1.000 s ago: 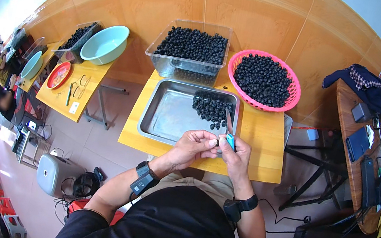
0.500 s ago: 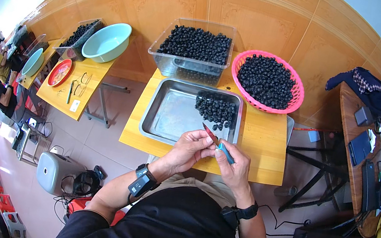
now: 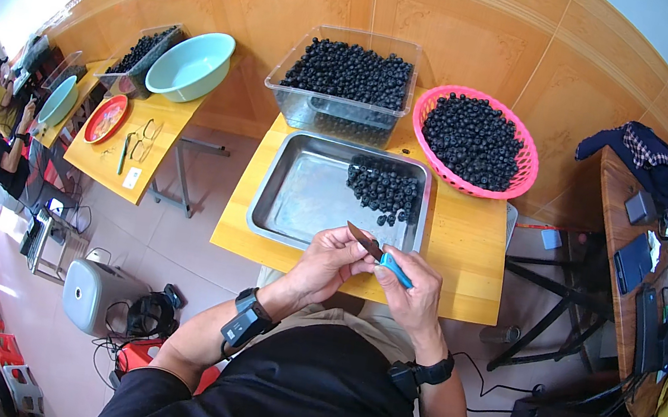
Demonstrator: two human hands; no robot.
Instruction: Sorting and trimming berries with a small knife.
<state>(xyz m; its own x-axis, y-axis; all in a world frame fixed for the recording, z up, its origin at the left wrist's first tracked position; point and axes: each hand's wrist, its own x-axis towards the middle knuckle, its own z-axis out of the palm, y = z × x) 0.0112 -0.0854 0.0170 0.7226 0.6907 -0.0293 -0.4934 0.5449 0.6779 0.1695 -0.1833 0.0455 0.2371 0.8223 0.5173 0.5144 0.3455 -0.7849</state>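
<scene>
My right hand grips a small knife by its blue handle. The blade points up and left, across the fingertips of my left hand. Those fingers are pinched together, and whatever lies between them is too small and hidden to make out. Both hands are over the near edge of a steel tray. At the tray's right side lies a patch of small, round, blue-black fruits.
Behind the tray, a clear plastic bin and a pink basket hold many more dark fruits. To the left, another yellow table bears a mint-green basin and a red plate. A wooden desk stands right. People work far left.
The knife blade has turned slightly and looks brown instead of red. My hands stay close together in nearly the same place. At far left, a person's arm has risen.
</scene>
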